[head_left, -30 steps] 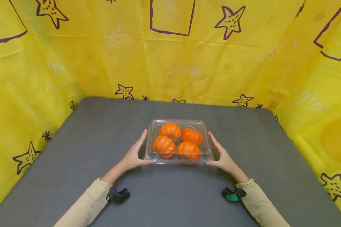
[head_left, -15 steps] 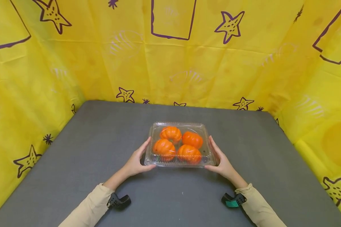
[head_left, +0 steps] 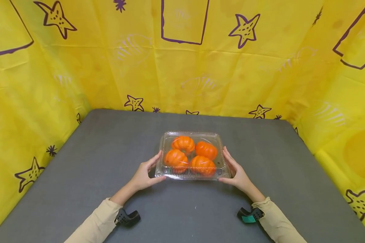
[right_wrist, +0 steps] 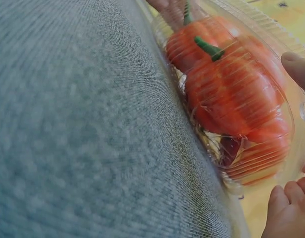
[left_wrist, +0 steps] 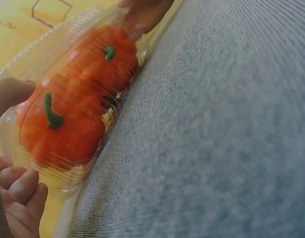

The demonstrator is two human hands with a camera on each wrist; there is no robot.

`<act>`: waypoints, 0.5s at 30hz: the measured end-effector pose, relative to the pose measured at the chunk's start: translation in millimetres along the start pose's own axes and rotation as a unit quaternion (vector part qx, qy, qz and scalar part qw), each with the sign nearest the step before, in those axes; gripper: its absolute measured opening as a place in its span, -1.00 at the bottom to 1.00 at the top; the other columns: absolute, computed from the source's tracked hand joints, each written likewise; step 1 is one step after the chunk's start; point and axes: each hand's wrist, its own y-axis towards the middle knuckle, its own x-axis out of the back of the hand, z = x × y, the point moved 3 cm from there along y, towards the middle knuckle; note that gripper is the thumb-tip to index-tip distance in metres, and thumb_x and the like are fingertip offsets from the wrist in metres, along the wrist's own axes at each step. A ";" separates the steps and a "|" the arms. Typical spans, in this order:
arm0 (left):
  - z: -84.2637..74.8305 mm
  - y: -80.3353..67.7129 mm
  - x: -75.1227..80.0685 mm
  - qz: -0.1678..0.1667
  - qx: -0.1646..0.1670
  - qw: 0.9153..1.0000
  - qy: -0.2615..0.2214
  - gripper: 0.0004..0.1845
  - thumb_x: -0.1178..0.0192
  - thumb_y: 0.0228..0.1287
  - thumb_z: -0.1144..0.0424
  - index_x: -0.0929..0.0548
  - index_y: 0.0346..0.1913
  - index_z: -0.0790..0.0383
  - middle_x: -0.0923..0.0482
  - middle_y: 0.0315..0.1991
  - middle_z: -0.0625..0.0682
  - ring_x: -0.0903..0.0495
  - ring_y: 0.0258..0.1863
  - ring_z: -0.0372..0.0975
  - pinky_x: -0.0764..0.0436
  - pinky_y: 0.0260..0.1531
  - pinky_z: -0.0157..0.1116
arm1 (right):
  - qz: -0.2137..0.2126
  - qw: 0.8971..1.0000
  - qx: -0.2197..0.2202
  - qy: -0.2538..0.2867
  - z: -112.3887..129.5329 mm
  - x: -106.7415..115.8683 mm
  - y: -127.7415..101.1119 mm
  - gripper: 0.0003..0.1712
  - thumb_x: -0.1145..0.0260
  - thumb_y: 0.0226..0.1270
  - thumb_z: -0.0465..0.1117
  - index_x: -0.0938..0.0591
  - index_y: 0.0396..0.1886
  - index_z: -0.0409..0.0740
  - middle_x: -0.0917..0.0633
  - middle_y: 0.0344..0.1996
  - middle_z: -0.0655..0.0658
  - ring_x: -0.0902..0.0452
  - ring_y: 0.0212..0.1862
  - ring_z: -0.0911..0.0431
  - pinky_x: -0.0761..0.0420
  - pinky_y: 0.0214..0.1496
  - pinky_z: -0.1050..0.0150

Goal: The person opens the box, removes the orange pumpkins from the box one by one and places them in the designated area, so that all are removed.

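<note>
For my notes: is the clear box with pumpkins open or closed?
Closed: the clear box has its lid flat over four pumpkins.

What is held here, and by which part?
The clear clamshell box of pumpkins: left hand grips its left end, right hand its right end.

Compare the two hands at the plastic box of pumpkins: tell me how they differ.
The left hand holds the left end of the clear box; the right hand holds the right end. The left hand's fingertips stop about level with the front pumpkins, while the right hand's reach a little further back along its side. Both grip alike: thumb at a front corner, fingers along the side, cream sleeve, wrist camera, over the grey table.
</note>
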 end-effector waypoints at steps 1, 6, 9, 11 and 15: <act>0.2 -0.3 -0.1 0.000 0.001 1.000 0.000 -0.19 -0.32 -0.28 0.65 -0.15 0.12 0.78 -0.17 0.09 0.57 -0.30 0.01 0.28 -0.30 0.01 -0.36 | -0.001 1.000 -0.006 0.000 1.3 -0.1 0.3 0.02 -0.41 -0.10 -0.48 0.07 0.22 -0.67 0.26 0.24 -0.57 0.33 0.34 -0.09 0.03 0.26 0.36; 0.9 -1.7 -0.8 0.002 -0.012 1.000 0.006 -0.23 -0.31 -0.24 0.63 -0.17 0.11 0.78 -0.18 0.09 0.56 -0.29 0.02 0.27 -0.31 0.02 -0.31 | -0.004 1.000 -0.023 -0.006 1.8 1.2 -0.8 0.02 -0.40 -0.18 -0.56 0.05 0.22 -0.66 0.25 0.24 -0.57 0.33 0.34 -0.09 0.02 0.26 0.35; 0.6 -2.4 -0.3 0.002 -0.026 1.000 0.015 -0.26 -0.31 -0.23 0.64 -0.19 0.09 0.79 -0.20 0.08 0.56 -0.31 0.00 0.27 -0.33 0.01 -0.34 | -0.005 1.000 -0.020 -0.002 1.2 1.4 -0.7 0.03 -0.40 -0.20 -0.59 0.05 0.21 -0.67 0.25 0.25 -0.56 0.32 0.34 -0.08 0.01 0.26 0.34; 0.4 -2.7 0.2 0.002 -0.035 0.999 0.021 -0.28 -0.30 -0.24 0.64 -0.20 0.07 0.80 -0.21 0.07 0.57 -0.32 -0.01 0.27 -0.34 0.00 -0.36 | -0.005 1.000 -0.015 0.002 0.5 1.4 -0.5 0.02 -0.39 -0.22 -0.61 0.04 0.20 -0.68 0.24 0.24 -0.57 0.32 0.34 -0.08 0.00 0.25 0.34; -0.1 -3.0 0.4 0.002 -0.042 0.999 0.026 -0.31 -0.26 -0.23 0.66 -0.22 0.05 0.81 -0.23 0.05 0.58 -0.34 -0.01 0.25 -0.35 -0.01 -0.37 | -0.009 0.999 -0.033 0.006 -0.9 2.4 -1.4 0.04 -0.41 -0.21 -0.57 0.03 0.22 -0.65 0.23 0.27 -0.53 0.29 0.35 -0.03 0.00 0.25 0.34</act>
